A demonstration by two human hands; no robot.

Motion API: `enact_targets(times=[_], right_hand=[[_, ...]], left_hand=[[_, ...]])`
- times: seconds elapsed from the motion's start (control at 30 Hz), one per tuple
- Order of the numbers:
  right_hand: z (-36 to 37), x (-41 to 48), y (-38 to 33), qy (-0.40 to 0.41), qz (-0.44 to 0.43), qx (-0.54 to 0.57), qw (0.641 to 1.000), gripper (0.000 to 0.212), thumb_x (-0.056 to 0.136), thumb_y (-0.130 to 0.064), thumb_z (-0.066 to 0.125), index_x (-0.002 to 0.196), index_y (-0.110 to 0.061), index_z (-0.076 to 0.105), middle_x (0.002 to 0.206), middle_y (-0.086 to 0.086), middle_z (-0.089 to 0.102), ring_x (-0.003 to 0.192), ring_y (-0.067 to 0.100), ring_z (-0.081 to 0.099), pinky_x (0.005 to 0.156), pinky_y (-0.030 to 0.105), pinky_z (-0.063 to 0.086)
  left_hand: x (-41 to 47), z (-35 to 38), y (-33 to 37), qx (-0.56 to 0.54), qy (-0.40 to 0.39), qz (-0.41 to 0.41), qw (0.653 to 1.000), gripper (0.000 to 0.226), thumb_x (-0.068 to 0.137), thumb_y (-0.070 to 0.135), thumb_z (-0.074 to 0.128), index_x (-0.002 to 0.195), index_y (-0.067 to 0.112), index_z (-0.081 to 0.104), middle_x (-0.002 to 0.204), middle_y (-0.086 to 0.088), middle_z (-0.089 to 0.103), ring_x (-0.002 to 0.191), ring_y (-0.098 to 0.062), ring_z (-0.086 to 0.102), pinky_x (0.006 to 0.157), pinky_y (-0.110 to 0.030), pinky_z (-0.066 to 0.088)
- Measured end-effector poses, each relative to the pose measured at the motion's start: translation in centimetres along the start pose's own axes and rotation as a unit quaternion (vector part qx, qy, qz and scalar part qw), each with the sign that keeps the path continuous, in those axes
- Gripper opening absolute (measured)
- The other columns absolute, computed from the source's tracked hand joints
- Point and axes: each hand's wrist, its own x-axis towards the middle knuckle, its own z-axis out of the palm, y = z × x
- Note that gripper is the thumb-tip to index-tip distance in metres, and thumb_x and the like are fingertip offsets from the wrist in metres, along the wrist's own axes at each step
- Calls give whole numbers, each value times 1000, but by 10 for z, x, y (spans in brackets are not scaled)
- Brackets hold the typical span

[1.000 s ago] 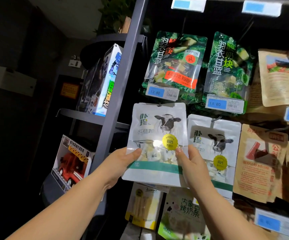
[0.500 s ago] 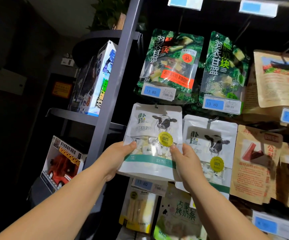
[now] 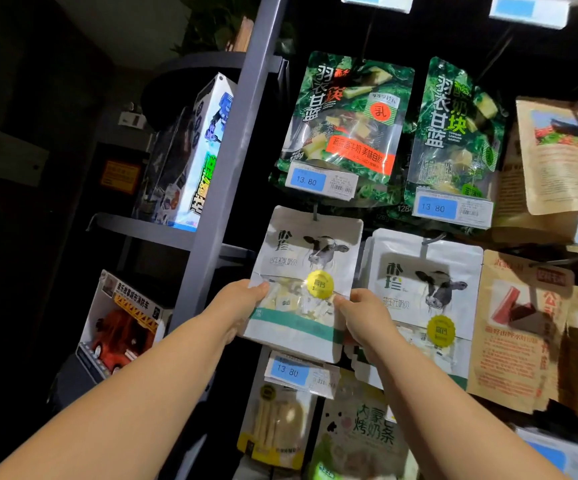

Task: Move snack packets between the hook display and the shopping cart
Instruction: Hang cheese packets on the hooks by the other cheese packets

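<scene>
A white snack packet [image 3: 306,258] with a cow picture and a yellow round sticker hangs at the hook display, its top hole at a metal hook [image 3: 315,213]. My left hand [image 3: 242,304] grips its left edge, thumb on the front. My right hand [image 3: 363,315] grips its right edge the same way. A second white cow packet [image 3: 426,282] hangs just to the right, partly behind my right hand. No shopping cart is in view.
Two green packets [image 3: 346,123] hang above with blue 13.80 price tags [image 3: 306,180]. Brown packets [image 3: 519,327] hang on the right. Yellow and green packets [image 3: 275,424] hang below. A grey upright post [image 3: 225,161] borders the display; toy boxes [image 3: 124,327] sit on shelves to the left.
Both hands have carried the white cow packet up and toward the display, so its top hole now meets the hook. A blue price tag below it has come into sight.
</scene>
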Motion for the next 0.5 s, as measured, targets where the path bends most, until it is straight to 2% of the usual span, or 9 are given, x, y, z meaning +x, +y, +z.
enact_targets(times=[0.1, 0.17, 0.23, 0.3, 0.37, 0.43, 0.5], right_hand=[[5, 4, 3, 8, 7, -36, 999, 29, 98, -34, 49, 105, -7, 58, 99, 13, 64, 92, 31, 62, 74, 39, 51], [6, 6, 5, 12, 11, -47, 999, 27, 99, -33, 48, 102, -8, 58, 96, 10, 64, 85, 26, 60, 72, 38, 51], [6, 6, 8, 14, 17, -61, 998, 24, 99, -30, 47, 96, -8, 56, 86, 8, 59, 74, 23, 52, 61, 32, 41], [7, 6, 13, 19, 30, -77, 996, 19, 96, -25, 48, 83, -11, 50, 78, 7, 53, 70, 24, 48, 60, 32, 37], [8, 5, 17, 21, 41, -95, 994, 18, 94, -21, 51, 79, -13, 46, 77, 8, 53, 71, 25, 48, 62, 32, 38], [8, 1, 18, 18, 41, -113, 993, 16, 93, -22, 55, 82, -10, 53, 80, 9, 58, 71, 24, 50, 60, 32, 39], [7, -3, 18, 24, 29, -121, 992, 20, 93, -25, 59, 93, -5, 61, 90, 14, 65, 75, 25, 55, 66, 34, 47]], left_hand=[[4, 4, -7, 4, 16, 7, 1000, 25, 98, 29, 52, 108, 9, 62, 97, -9, 70, 77, -20, 66, 59, -27, 50], [7, 7, -11, 25, 30, 18, 999, 27, 98, 31, 51, 110, 9, 62, 101, -10, 69, 85, -23, 66, 60, -27, 50], [11, 10, -17, 48, 39, 23, 998, 29, 98, 32, 50, 111, 9, 61, 106, -11, 68, 91, -25, 65, 61, -26, 50], [12, 13, -22, 51, 41, 14, 998, 30, 98, 33, 50, 111, 8, 60, 107, -12, 67, 91, -26, 65, 62, -28, 51], [15, 14, -30, 58, 45, 11, 997, 31, 98, 34, 50, 110, 8, 60, 107, -12, 67, 88, -25, 66, 65, -30, 54], [14, 15, -35, 68, 67, 25, 995, 24, 98, 32, 51, 107, 10, 56, 108, -11, 66, 81, -18, 62, 61, -28, 51], [11, 17, -37, 117, 103, 57, 986, 23, 97, 30, 53, 113, 14, 48, 116, -10, 59, 85, -17, 58, 64, -28, 48]])
